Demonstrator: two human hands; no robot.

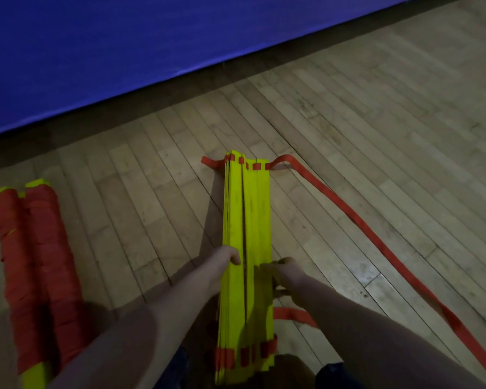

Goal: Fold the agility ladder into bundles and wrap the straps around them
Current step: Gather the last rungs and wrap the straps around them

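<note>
A wooden floor (376,136) runs up to a blue padded wall (96,51); two finished bundles (37,262), wound in red strap with yellow ends showing, lie side by side at the far left. In the middle, the stack of yellow rungs (247,220) stands on edge on the floor; a loose red strap (376,234) trails from its far end off to the right. The left hand (225,259) curls its fingers over the stack's left side; the right hand (286,273) grips its right side.

A stack of yellow rungs (247,220) lies flat, its red strap (376,237) trailing right; two strap-wrapped bundles (34,262) lie left.
</note>
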